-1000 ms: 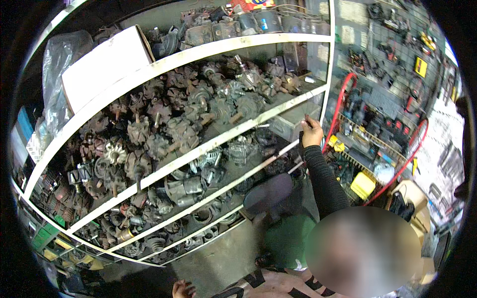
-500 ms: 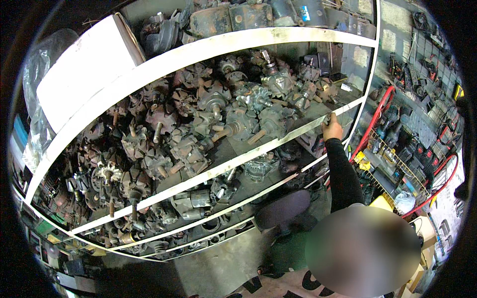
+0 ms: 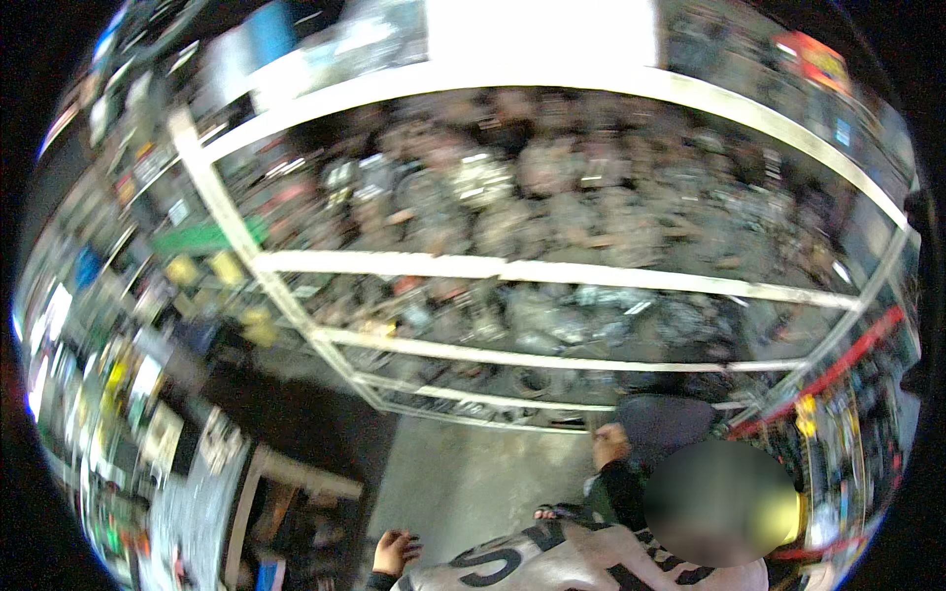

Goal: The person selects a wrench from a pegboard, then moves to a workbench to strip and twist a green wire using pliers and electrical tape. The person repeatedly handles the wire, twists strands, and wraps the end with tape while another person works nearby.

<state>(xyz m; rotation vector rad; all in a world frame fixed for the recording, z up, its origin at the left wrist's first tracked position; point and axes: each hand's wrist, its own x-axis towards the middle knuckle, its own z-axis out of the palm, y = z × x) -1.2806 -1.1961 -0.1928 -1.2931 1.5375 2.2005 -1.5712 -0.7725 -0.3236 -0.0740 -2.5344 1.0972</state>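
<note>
Though blur smears much of the view, the bare R hand (image 3: 611,446), in a black sleeve (image 3: 621,491), shows up near the bottom rails of a wide white-painted metal rack (image 3: 591,274), just L of a dark, smooth oval pad (image 3: 665,422); can't tell if it touches pad or rail, nor if its fingers pinch smth or are just bent. The bare L hand (image 3: 396,552), dark cuff at wrist, is well apart from it, down at the lower edge against a grey floor (image 3: 453,463), fingers loosely bent & a bit spread. Along the bottom, partly btwn the hands, is a pale grey shirt w/ big black lettering (image 3: 581,559). Rack's main shelf is heaped w/ grimy brown-grey metal parts (image 3: 552,167), a few shiny; the shelf below has more, incl. silvery metal pieces (image 3: 611,310), too blurred to ID. Up top: a big white box (image 3: 542,34) mid-shelf, plus an orange-red pack (image 3: 818,61) toward the R end. Far R, a thick red tube (image 3: 852,355) runs slantwise by the rack's end, w/ a bright yellow item (image 3: 785,517) lower down. L side: a long green strip (image 3: 212,234) behind the rack's upright & a pale-edged open-fronted cabinet (image 3: 310,473) near the floor.
</note>
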